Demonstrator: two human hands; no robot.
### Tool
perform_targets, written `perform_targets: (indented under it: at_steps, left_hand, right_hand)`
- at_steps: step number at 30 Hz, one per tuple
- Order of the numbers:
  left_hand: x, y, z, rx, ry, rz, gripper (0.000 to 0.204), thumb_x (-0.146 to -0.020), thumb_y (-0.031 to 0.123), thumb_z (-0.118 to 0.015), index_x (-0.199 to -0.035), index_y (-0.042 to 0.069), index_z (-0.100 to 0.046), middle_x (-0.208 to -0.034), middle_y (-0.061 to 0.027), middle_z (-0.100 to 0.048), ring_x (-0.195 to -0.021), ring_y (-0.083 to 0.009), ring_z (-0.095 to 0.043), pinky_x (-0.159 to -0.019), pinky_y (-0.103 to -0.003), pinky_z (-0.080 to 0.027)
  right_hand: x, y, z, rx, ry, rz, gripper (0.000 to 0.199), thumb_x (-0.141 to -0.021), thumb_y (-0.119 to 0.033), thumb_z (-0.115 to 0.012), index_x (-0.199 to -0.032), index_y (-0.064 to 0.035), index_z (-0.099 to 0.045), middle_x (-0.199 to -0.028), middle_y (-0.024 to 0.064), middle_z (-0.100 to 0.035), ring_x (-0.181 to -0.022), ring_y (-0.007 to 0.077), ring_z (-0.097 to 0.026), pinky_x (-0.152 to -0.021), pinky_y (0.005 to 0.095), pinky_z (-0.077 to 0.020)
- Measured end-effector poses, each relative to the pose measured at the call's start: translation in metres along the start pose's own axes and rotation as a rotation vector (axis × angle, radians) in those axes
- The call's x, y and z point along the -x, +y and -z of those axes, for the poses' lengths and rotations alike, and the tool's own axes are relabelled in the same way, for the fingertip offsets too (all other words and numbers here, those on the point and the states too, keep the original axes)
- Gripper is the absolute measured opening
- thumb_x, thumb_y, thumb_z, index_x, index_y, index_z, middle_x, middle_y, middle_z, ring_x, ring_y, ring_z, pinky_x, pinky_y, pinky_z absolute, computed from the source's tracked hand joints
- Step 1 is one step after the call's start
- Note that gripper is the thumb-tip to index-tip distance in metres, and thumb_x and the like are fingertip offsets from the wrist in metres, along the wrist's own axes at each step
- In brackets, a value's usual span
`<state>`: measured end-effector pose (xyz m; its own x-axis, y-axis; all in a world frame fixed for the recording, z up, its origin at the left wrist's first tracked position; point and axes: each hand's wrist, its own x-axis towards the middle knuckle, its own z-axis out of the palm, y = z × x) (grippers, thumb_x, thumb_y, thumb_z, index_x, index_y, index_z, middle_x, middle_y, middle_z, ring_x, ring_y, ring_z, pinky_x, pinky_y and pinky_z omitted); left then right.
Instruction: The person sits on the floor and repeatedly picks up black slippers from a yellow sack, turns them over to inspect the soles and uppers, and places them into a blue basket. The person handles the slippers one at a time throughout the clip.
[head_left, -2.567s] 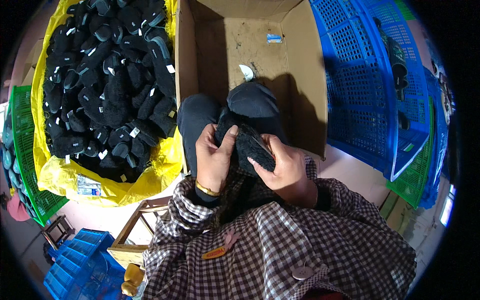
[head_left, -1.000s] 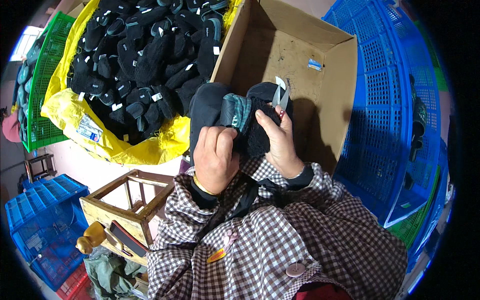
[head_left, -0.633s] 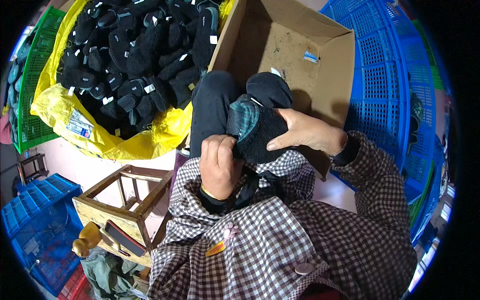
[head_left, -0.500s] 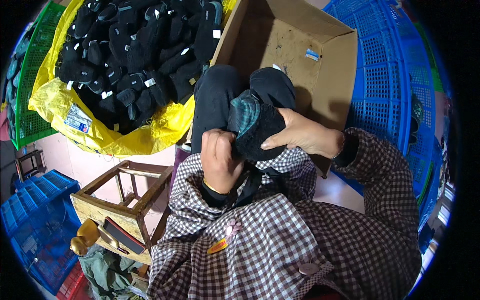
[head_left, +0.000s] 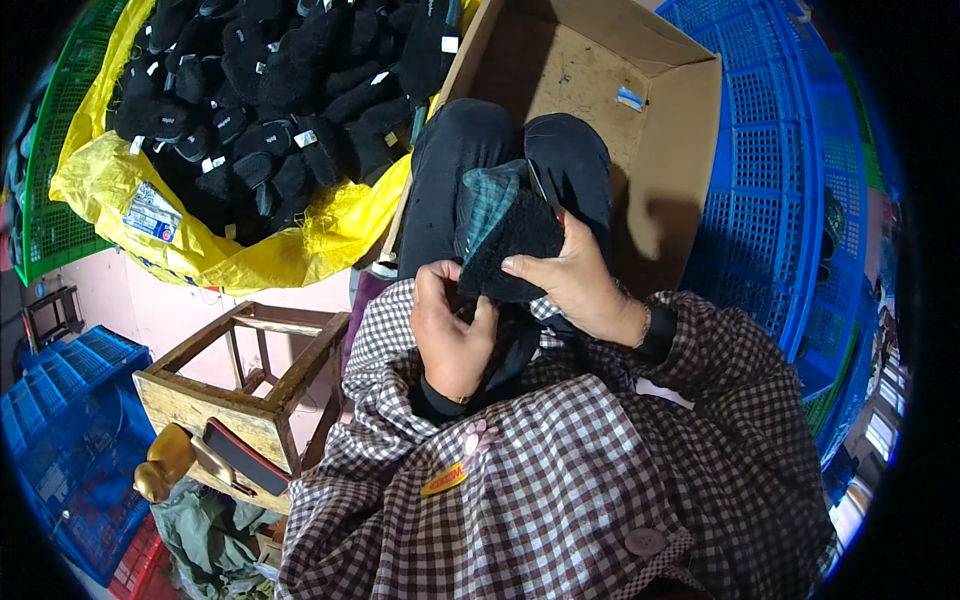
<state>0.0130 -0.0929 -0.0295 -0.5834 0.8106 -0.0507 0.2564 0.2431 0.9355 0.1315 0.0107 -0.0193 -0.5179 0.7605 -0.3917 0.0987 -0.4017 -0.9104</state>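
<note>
Way into box (head_left: 690,150) is fwd over its open top, but knees (head_left: 465,140) jut up at near end, blocking the direct low line from L hand (head_left: 455,340) & R hand (head_left: 585,280). Space betw. hands is taken by held slipper (head_left: 515,250). Fwd-L, yellow sack (head_left: 95,205) gapes upward, reachable from above; slipper pile (head_left: 270,90) fills it, v. tight gap to box's L wall. Blue crates (head_left: 760,200) crowd box's R side. Stool (head_left: 215,400) stands L of L sleeve (head_left: 385,395); strip of pale floor (head_left: 160,312) betw. stool & sack.
</note>
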Motion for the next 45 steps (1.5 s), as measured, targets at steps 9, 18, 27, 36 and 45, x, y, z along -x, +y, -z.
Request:
perform_targets:
  at_steps: [9,18,27,36,45]
  left_hand:
    - [0.010,0.041,0.015,0.100,-0.181,-0.497,0.019,-0.070,0.000,-0.074,-0.084,0.001,-0.061,-0.076,-0.0095,-0.059,-0.068,-0.0270,-0.057,-0.065,-0.034,-0.046]
    - [-0.031,0.035,0.027,-0.281,-0.143,-0.243,0.042,-0.073,0.008,-0.075,-0.105,-0.003,-0.051,-0.097,-0.0183,-0.054,-0.089,-0.0354,-0.054,-0.078,-0.039,-0.045]
    - [-0.065,0.039,-0.009,-0.404,-0.104,-0.546,0.034,-0.075,0.009,-0.071,-0.101,-0.004,-0.054,-0.091,-0.0194,-0.056,-0.082,-0.0360,-0.055,-0.073,-0.039,-0.046]
    - [-0.075,0.054,-0.024,-0.464,-0.226,-0.553,0.029,-0.075,0.010,-0.071,-0.096,-0.004,-0.057,-0.086,-0.0193,-0.056,-0.079,-0.0365,-0.056,-0.069,-0.041,-0.046]
    - [-0.084,0.072,-0.024,-0.617,-0.205,-0.423,0.035,-0.072,0.019,-0.073,-0.094,-0.004,-0.058,-0.083,-0.0196,-0.059,-0.076,-0.0376,-0.058,-0.067,-0.041,-0.047]
  right_hand:
    - [-0.012,-0.017,-0.036,-0.186,0.017,0.094,0.033,-0.079,-0.011,-0.074,-0.104,0.0031,-0.061,-0.094,0.0057,-0.066,-0.082,0.0111,-0.061,-0.075,0.0262,-0.0516]
    - [0.009,-0.008,-0.004,0.231,0.090,0.283,0.047,-0.084,-0.016,-0.070,-0.121,0.0035,-0.049,-0.110,0.0135,-0.061,-0.099,0.0184,-0.059,-0.082,0.0304,-0.0495]
    - [-0.007,-0.001,0.023,0.343,0.244,0.274,0.051,-0.085,-0.029,-0.070,-0.109,0.0101,-0.048,-0.091,0.0239,-0.062,-0.084,0.0289,-0.064,-0.072,0.0364,-0.0494]
    - [0.001,-0.014,0.044,0.631,0.294,0.109,0.057,-0.088,-0.030,-0.067,-0.121,0.0121,-0.047,-0.099,0.0261,-0.062,-0.093,0.0252,-0.061,-0.086,0.0358,-0.0491]
    - [-0.003,-0.045,0.059,-0.027,-0.178,-0.233,0.044,-0.090,-0.023,-0.065,-0.121,0.0020,-0.047,-0.093,0.0043,-0.060,-0.067,0.0064,-0.056,-0.058,0.0231,-0.0519]
